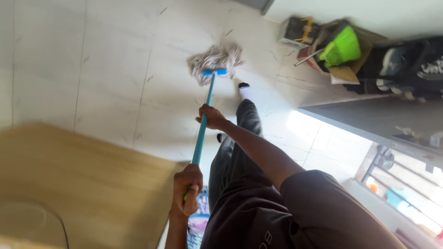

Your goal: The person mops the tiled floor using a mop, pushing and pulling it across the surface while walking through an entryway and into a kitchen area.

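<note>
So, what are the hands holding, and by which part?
Both hold the mop by its teal handle: the left hand grips near the upper end, and the right hand grips the middle of the handle.

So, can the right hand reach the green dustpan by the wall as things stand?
Probably not. The right hand grips the mop handle, and the green dustpan lies far off across bare floor.

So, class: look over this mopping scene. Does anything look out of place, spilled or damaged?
No spill or damage shows. The only untidy spot is the corner clutter: a green dustpan tipped among boxes and shoes by the wall.
</note>
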